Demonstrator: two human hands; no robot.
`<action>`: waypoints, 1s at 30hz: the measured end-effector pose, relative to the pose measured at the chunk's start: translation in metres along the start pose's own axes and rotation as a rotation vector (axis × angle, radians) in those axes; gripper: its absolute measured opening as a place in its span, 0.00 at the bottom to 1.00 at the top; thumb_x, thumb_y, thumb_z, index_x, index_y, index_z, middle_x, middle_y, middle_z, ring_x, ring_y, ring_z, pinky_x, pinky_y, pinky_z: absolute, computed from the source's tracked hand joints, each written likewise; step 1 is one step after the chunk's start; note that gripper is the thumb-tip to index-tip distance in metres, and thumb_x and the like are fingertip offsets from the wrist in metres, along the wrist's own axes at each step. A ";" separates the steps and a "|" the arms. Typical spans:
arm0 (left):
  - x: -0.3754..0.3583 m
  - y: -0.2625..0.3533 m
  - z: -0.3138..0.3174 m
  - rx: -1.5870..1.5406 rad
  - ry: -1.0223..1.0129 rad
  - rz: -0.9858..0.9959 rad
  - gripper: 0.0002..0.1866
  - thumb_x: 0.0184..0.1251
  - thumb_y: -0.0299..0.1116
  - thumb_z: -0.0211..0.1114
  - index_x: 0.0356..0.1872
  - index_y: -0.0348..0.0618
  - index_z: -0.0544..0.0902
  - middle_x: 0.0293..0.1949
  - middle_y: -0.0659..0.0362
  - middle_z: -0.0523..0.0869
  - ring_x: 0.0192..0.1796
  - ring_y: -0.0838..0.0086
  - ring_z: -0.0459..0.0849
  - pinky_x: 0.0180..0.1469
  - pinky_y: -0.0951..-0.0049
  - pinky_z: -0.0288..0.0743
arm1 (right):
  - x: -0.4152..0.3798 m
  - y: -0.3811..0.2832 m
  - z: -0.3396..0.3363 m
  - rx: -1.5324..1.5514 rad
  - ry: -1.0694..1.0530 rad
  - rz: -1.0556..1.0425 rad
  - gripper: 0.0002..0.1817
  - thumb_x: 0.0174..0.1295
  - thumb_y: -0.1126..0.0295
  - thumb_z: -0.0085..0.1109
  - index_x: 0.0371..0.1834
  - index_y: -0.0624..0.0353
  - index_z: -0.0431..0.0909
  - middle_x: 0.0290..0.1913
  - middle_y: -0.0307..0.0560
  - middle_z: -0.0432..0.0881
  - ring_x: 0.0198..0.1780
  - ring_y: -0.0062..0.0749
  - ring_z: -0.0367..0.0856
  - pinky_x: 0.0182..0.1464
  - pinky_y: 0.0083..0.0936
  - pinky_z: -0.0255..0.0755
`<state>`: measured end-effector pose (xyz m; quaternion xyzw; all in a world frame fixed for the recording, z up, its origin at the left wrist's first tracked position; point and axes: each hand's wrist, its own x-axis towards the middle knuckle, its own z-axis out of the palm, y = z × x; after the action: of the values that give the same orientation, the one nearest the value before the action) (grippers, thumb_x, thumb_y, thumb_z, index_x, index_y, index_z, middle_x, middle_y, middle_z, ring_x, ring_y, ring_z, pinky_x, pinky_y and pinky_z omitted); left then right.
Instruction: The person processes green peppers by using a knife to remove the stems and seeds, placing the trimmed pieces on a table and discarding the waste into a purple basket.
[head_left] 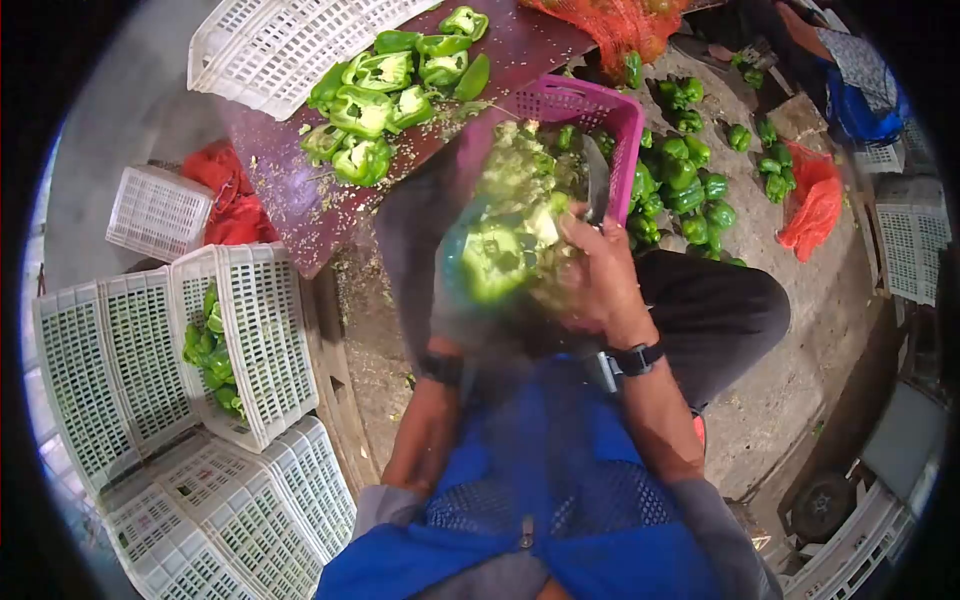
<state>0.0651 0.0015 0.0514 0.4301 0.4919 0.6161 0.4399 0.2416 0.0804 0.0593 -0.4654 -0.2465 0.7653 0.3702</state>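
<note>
My left hand, smeared by motion and with something teal about it, is closed around a cut green bell pepper. The pepper's pale inside faces up. Close to it on the right, my right hand is wrapped round a knife, its dark blade pointing away from me. Both hands are over my lap, at the near end of a pink plastic basket. Pale pepper cores and scraps lie in that basket. The knife's handle is mostly hidden by my fingers.
Opened green peppers and scattered seeds lie on a dark red board, beside a tipped white crate. Whole peppers sit on the ground to the right, near red net bags. White crates stand at left.
</note>
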 end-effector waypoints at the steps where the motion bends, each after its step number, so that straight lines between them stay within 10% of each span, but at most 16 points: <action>1: -0.001 0.006 0.002 0.021 -0.006 0.066 0.37 0.91 0.58 0.49 0.86 0.43 0.66 0.70 0.44 0.85 0.65 0.57 0.88 0.65 0.57 0.86 | 0.001 0.005 -0.011 -0.187 -0.012 -0.085 0.17 0.73 0.61 0.74 0.57 0.57 0.84 0.28 0.40 0.85 0.19 0.23 0.76 0.21 0.25 0.63; 6: 0.011 -0.002 -0.006 -0.408 0.045 -0.270 0.38 0.91 0.62 0.47 0.87 0.45 0.65 0.68 0.45 0.86 0.62 0.54 0.90 0.65 0.57 0.86 | -0.036 -0.015 0.001 -1.053 0.188 -0.396 0.26 0.62 0.64 0.81 0.61 0.65 0.86 0.40 0.61 0.91 0.42 0.57 0.93 0.49 0.43 0.85; 13: 0.006 -0.014 -0.008 0.891 -0.172 0.208 0.35 0.89 0.53 0.59 0.84 0.40 0.70 0.63 0.52 0.89 0.59 0.64 0.90 0.65 0.62 0.85 | -0.017 0.002 0.010 -1.252 -0.134 -0.808 0.18 0.66 0.64 0.77 0.53 0.60 0.84 0.48 0.61 0.90 0.46 0.64 0.88 0.48 0.51 0.82; 16: 0.000 -0.021 -0.004 0.260 -0.068 -0.103 0.34 0.90 0.52 0.57 0.84 0.39 0.70 0.66 0.49 0.89 0.59 0.63 0.90 0.63 0.60 0.86 | -0.008 0.004 0.002 -1.224 -0.245 -0.738 0.11 0.70 0.67 0.71 0.45 0.62 0.82 0.44 0.63 0.89 0.45 0.68 0.86 0.48 0.53 0.80; 20: -0.002 -0.016 -0.011 -0.549 -0.054 -0.416 0.35 0.90 0.54 0.53 0.84 0.38 0.70 0.69 0.45 0.88 0.61 0.60 0.91 0.63 0.56 0.88 | -0.006 0.015 -0.001 -0.804 -0.007 -0.425 0.13 0.75 0.62 0.67 0.39 0.62 0.83 0.30 0.52 0.87 0.28 0.49 0.86 0.32 0.43 0.78; 24: 0.003 0.013 -0.003 -0.035 -0.067 -0.147 0.31 0.77 0.26 0.70 0.79 0.32 0.74 0.62 0.52 0.91 0.58 0.70 0.91 0.59 0.67 0.89 | -0.042 -0.023 0.021 -0.494 -0.049 0.014 0.19 0.78 0.54 0.68 0.38 0.60 0.85 0.24 0.38 0.81 0.17 0.24 0.77 0.19 0.28 0.68; 27: 0.007 0.016 0.004 0.230 -0.107 0.008 0.28 0.82 0.31 0.66 0.78 0.32 0.75 0.61 0.52 0.91 0.57 0.71 0.91 0.60 0.68 0.88 | -0.055 -0.024 0.030 -0.547 -0.211 0.106 0.21 0.78 0.51 0.69 0.41 0.61 0.84 0.22 0.37 0.80 0.16 0.21 0.75 0.16 0.24 0.66; 30: 0.005 0.002 0.003 -0.212 -0.097 -0.331 0.26 0.88 0.39 0.58 0.76 0.33 0.77 0.61 0.53 0.91 0.56 0.72 0.90 0.59 0.70 0.86 | -0.055 -0.028 0.033 -0.572 -0.285 0.257 0.18 0.78 0.54 0.70 0.40 0.59 0.83 0.24 0.36 0.80 0.17 0.20 0.74 0.19 0.23 0.67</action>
<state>0.0660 0.0068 0.0547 0.3239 0.4664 0.5621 0.6013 0.2379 0.0530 0.1232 -0.4660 -0.4397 0.7629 0.0870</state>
